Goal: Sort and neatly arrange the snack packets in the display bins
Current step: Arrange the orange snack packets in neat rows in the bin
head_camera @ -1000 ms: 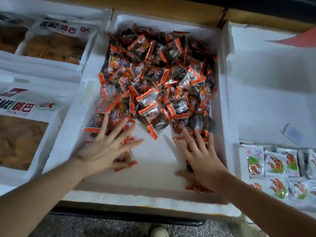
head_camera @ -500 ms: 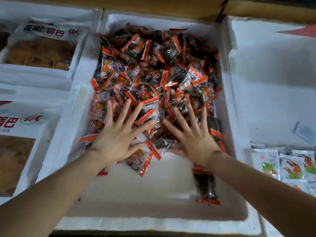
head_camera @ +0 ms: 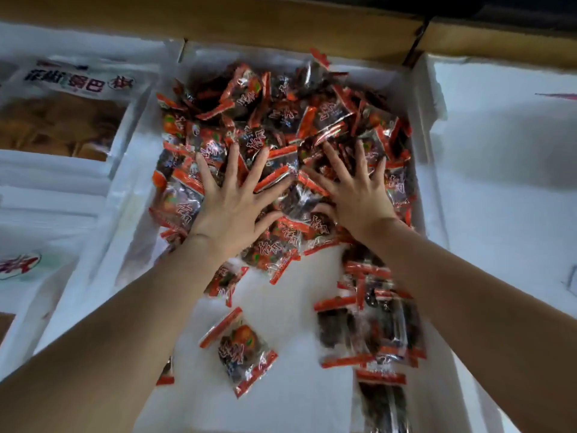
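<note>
A heap of small clear snack packets with orange-red edges [head_camera: 281, 120] fills the far half of the white foam bin [head_camera: 137, 157] in the middle. My left hand [head_camera: 231, 198] lies flat on the near left of the heap, fingers straight and spread. My right hand [head_camera: 352, 192] presses flat on the near right of the heap, fingers spread. A single packet [head_camera: 240, 351] lies loose on the bin's white floor near me. Another loose packet [head_camera: 224, 281] lies just below my left wrist. Several packets [head_camera: 368, 323] trail along the bin's right wall under my right forearm.
To the left are white bins holding large bags of yellow-brown crisps [head_camera: 62, 120]. On the right stands a white foam bin [head_camera: 505, 182] whose visible part shows no packets. A brown cardboard edge [head_camera: 281, 29] runs along the back.
Both hands have slid farther away from me, pushing packets up onto the heap at the back. The view has moved closer and tilted; a few packets stay behind on the near floor.
</note>
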`<control>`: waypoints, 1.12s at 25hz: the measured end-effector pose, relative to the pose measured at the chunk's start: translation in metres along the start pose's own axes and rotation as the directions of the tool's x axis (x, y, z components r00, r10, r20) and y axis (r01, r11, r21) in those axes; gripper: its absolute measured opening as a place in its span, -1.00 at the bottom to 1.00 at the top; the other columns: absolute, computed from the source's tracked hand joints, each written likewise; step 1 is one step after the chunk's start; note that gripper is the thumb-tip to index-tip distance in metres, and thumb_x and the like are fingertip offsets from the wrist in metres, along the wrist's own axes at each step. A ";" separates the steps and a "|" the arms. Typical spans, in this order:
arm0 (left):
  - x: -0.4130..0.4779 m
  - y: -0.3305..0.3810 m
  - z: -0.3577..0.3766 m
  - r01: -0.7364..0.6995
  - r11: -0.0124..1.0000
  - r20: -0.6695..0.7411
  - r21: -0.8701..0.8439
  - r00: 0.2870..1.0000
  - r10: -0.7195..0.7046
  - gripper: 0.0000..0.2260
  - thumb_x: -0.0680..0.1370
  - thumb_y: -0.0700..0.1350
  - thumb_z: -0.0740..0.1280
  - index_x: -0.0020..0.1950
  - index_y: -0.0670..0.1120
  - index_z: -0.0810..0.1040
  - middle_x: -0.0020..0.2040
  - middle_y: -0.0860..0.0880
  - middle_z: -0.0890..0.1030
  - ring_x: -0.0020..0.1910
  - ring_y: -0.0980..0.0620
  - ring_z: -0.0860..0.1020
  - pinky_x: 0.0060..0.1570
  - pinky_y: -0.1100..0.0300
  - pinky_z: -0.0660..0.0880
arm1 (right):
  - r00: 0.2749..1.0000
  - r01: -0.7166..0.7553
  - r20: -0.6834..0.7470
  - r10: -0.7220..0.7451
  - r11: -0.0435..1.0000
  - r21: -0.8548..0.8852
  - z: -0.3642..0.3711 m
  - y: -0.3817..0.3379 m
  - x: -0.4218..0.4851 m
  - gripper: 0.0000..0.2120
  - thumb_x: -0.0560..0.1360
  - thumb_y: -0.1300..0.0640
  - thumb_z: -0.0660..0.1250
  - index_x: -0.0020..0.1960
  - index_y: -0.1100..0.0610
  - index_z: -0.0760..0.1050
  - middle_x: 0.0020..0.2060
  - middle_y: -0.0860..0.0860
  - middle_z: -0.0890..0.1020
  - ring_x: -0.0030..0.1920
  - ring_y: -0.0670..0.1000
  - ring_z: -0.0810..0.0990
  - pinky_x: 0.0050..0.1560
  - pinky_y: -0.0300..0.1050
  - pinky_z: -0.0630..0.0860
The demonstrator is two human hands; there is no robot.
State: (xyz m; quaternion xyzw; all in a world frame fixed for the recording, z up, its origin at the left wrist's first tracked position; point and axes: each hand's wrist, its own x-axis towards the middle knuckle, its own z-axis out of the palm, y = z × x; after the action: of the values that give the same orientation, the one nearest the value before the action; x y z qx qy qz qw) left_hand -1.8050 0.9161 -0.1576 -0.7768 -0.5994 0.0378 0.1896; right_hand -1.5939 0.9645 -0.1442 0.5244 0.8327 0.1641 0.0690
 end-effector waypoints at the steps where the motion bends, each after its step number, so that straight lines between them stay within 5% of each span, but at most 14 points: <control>1: 0.003 0.001 -0.003 0.010 1.000 0.021 -0.003 1.000 -0.010 -0.48 0.51 0.28 -0.36 0.38 0.20 -0.52 0.54 -0.13 -0.32 0.50 -0.37 -0.20 0.25 -0.55 -0.11 | 0.999 -0.006 0.042 0.006 1.000 0.007 -0.004 0.003 0.005 -0.29 0.35 -0.37 -0.27 0.44 -0.23 -0.39 0.51 0.02 -0.28 0.47 0.37 -0.18 0.34 0.49 0.04; 5: 0.006 0.001 -0.020 0.026 0.998 0.142 -0.059 0.990 -0.018 -0.51 0.50 0.27 -0.35 0.38 0.23 -0.45 0.54 -0.09 -0.34 0.50 -0.33 -0.25 0.31 -0.51 -0.16 | 0.984 0.012 0.178 -0.016 1.000 0.024 -0.020 0.005 0.004 -0.31 0.47 -0.36 -0.12 0.48 -0.21 -0.33 0.51 0.04 -0.30 0.47 0.34 -0.23 0.34 0.50 -0.02; 8: -0.003 0.003 -0.037 0.001 0.993 0.219 -0.118 0.975 0.025 -0.48 0.61 0.21 -0.12 0.50 0.19 -0.28 0.57 -0.13 -0.24 0.52 -0.29 -0.17 0.38 -0.41 -0.15 | 0.975 -0.006 0.221 -0.022 0.992 0.127 -0.035 0.003 -0.021 -0.30 0.49 -0.33 -0.06 0.50 -0.16 -0.29 0.52 0.06 -0.24 0.49 0.30 -0.22 0.36 0.48 -0.07; 10: -0.026 0.008 -0.053 -0.066 0.971 0.077 -0.228 0.993 0.085 -0.49 0.59 0.01 0.24 0.52 0.03 0.19 0.50 -0.23 0.19 0.45 -0.27 0.20 0.38 -0.30 0.13 | 0.990 -0.006 0.139 -0.024 0.978 0.209 -0.042 -0.003 -0.051 -0.31 0.54 -0.26 -0.01 0.53 -0.07 -0.24 0.53 0.11 -0.11 0.50 0.27 -0.14 0.40 0.39 -0.06; 11: -0.043 0.010 -0.055 -0.137 0.957 -0.061 -0.256 0.990 0.126 -0.56 0.50 -0.11 0.37 0.37 -0.07 0.41 0.31 -0.25 0.42 0.27 -0.25 0.41 0.26 -0.22 0.35 | 0.997 0.014 0.064 -0.033 0.963 0.268 -0.043 -0.008 -0.069 -0.35 0.57 -0.20 0.02 0.54 0.01 -0.14 0.51 0.16 0.05 0.50 0.26 -0.01 0.42 0.32 0.02; 13: -0.085 0.016 -0.052 -0.281 0.928 -0.248 -0.243 0.943 0.221 -0.79 0.45 -0.16 0.36 0.07 -0.14 0.55 -0.02 -0.15 0.56 -0.07 -0.13 0.53 -0.06 -0.03 0.51 | 0.988 0.154 -0.072 -0.138 0.922 0.355 -0.043 -0.019 -0.109 -0.45 0.56 -0.15 0.04 0.43 0.15 0.21 0.26 0.19 0.45 0.29 0.21 0.42 0.29 0.15 0.37; 16: -0.142 0.024 -0.044 -0.228 0.919 -0.074 -0.322 0.974 0.215 -0.69 0.50 0.03 0.15 -0.01 -0.13 0.58 -0.12 -0.10 0.58 -0.18 -0.11 0.55 -0.19 0.02 0.45 | 0.961 0.259 0.006 -0.278 0.901 0.349 -0.033 -0.036 -0.155 -0.37 0.36 -0.25 0.29 0.24 0.19 0.48 -0.02 0.09 0.62 -0.03 0.10 0.63 -0.06 -0.07 0.58; 19: -0.166 0.038 -0.043 0.036 0.915 0.194 -0.402 0.980 0.047 -0.46 0.49 0.22 0.12 0.27 -0.14 0.49 0.05 -0.12 0.56 -0.03 -0.15 0.58 -0.12 -0.03 0.58 | 0.932 0.189 0.232 -0.277 0.921 0.339 -0.028 -0.046 -0.168 -0.14 0.37 -0.29 0.32 0.46 0.20 0.17 0.28 0.10 0.40 0.29 0.13 0.40 0.28 0.00 0.37; 21: -0.166 0.048 -0.047 0.168 0.866 0.322 -0.470 0.947 -0.008 -0.36 0.52 0.16 0.28 0.50 -0.09 0.21 0.26 -0.10 0.43 0.20 -0.13 0.46 0.16 -0.04 0.48 | 0.938 0.149 0.228 -0.260 0.900 0.410 -0.032 -0.047 -0.165 -0.17 0.41 -0.22 0.34 0.48 0.15 0.06 0.33 0.07 0.30 0.36 0.11 0.28 0.35 -0.04 0.24; 22: -0.163 0.054 -0.050 0.264 0.800 0.367 -0.539 0.928 -0.059 -0.29 0.49 0.08 0.38 0.54 -0.03 0.12 0.31 -0.08 0.39 0.26 -0.09 0.41 0.24 0.00 0.40 | 0.944 0.119 0.220 -0.248 0.873 0.472 -0.036 -0.049 -0.165 -0.24 0.42 -0.16 0.37 0.44 0.13 0.10 0.31 0.06 0.33 0.33 0.10 0.32 0.28 -0.07 0.29; 24: -0.156 0.066 -0.059 0.473 0.554 0.444 -0.685 0.874 -0.198 -0.24 0.37 -0.08 0.53 0.49 0.04 0.24 0.21 -0.02 0.52 0.16 -0.02 0.50 0.18 0.09 0.44 | 0.950 0.047 0.216 -0.226 0.787 0.616 -0.041 -0.045 -0.166 -0.45 0.47 -0.05 0.37 0.34 0.06 0.22 0.21 0.03 0.47 0.20 0.10 0.48 0.06 -0.07 0.40; 26: -0.151 0.073 -0.067 0.586 0.269 0.528 -0.764 0.808 -0.260 -0.46 0.23 -0.11 0.59 0.19 0.05 0.58 -0.08 0.06 0.66 -0.06 0.05 0.61 0.04 0.07 0.53 | 0.958 -0.009 0.201 -0.204 0.680 0.733 -0.042 -0.037 -0.167 -0.61 0.50 0.07 0.33 0.27 0.04 0.29 0.10 0.04 0.58 0.10 0.14 0.56 0.00 -0.05 0.47; 28: -0.149 0.086 -0.074 0.621 0.080 0.578 -0.780 0.763 -0.291 -0.72 0.19 -0.06 0.59 -0.15 0.01 0.67 -0.28 0.08 0.68 -0.20 0.07 0.64 -0.04 -0.02 0.58 | 0.970 -0.011 0.151 -0.191 0.582 0.813 -0.043 -0.027 -0.166 -0.72 0.51 0.14 0.28 0.20 0.04 0.36 0.00 0.04 0.62 0.01 0.12 0.59 -0.01 -0.01 0.51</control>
State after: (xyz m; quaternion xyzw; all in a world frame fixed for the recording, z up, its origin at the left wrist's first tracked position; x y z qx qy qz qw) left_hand -1.7464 0.7389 -0.1436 -0.4799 -0.7269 -0.2857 -0.3997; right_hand -1.5559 0.7967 -0.1223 0.4699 0.8284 -0.2953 -0.0759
